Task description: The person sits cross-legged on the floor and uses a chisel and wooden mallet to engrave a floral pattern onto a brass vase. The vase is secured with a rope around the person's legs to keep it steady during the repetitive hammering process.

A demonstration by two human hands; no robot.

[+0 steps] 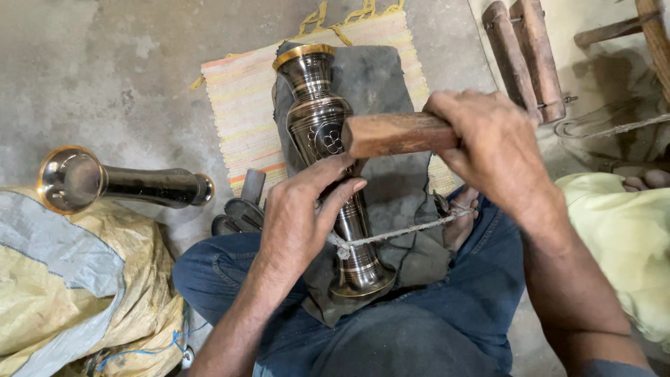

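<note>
Brass vases number two: left hand (300, 216) fingers pinch one vase (328, 153); right hand (488, 146) grips one mallet (394, 134).

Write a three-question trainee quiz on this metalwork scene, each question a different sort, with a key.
1. True or false: the right hand grips a wooden block.
2. What runs across the dark metal vase on the lap? A) a wire B) a cord C) a belt
3. Fill in: the left hand rests on the vase, which lies on a dark ____.

Key: 1 true. 2 B, the cord. 3 cloth. A second vase lies on the floor at left, beside a yellow sack.
</note>
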